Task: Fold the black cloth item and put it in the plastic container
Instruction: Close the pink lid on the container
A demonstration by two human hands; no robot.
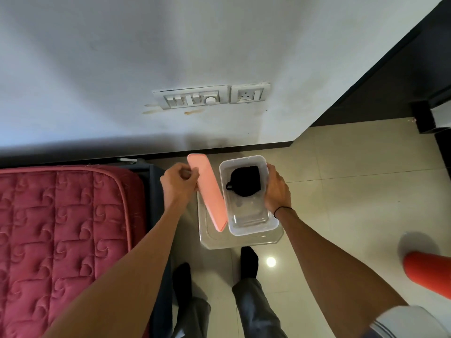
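The folded black cloth item (244,181) lies inside the clear plastic container (251,226), toward its far end. The container rests on a small clear stool (214,242). My right hand (277,189) grips the container's right wall. My left hand (180,181) holds the pink lid (207,191) tilted on edge along the container's left side, off the opening.
A red quilted mattress (63,235) fills the left. A white wall with a switch panel (210,96) stands behind the stool. Beige tiled floor (341,186) spreads right, with an orange object (427,272) at the right edge. My feet (249,261) stand just in front of the stool.
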